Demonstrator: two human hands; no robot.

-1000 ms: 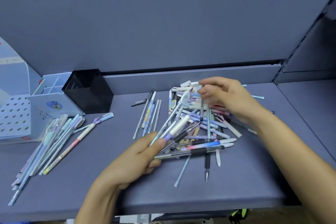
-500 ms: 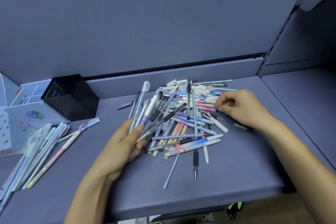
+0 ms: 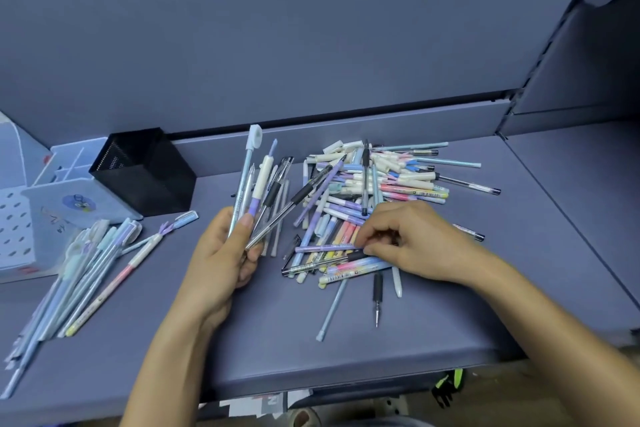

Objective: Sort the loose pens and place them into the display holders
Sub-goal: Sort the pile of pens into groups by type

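The left hand [image 3: 221, 260] is raised just above the surface [image 3: 346, 350], its grip closed round a fan of pens [image 3: 258, 191]. The thumb presses across the barrels near their lower ends, and the pens spread upward and away from the person. The tallest of them is a pale blue pen with a white cap; beside it are a cream-and-lilac pen and two clear pens with black rubber sleeves.

The right hand [image 3: 412, 243] rests on the near side of the pile of loose pens [image 3: 381, 180], fingers curled. Its grip is closed on the right end of a lilac pen [image 3: 325, 247], pinched between thumb and fingertips; this pen lies crosswise on top of the pile's near edge. The pile itself is a tangle of pastel, cream and clear pens in the middle of the surface, right of the left hand.

At the pile's near edge a pen with a black sleeve [image 3: 377, 295] points toward the person, and a slim light blue pen [image 3: 332, 312] lies slanted just left of it.

Well to the left, a sorted group of pens [image 3: 86, 274] lies roughly parallel, slanting toward the near left corner. Behind that group stand a black mesh holder [image 3: 145, 173] and, touching its left side, a light blue compartment holder [image 3: 65, 198] with a cartoon print on its front. A white perforated organizer [image 3: 14, 229] sits at the far left edge.
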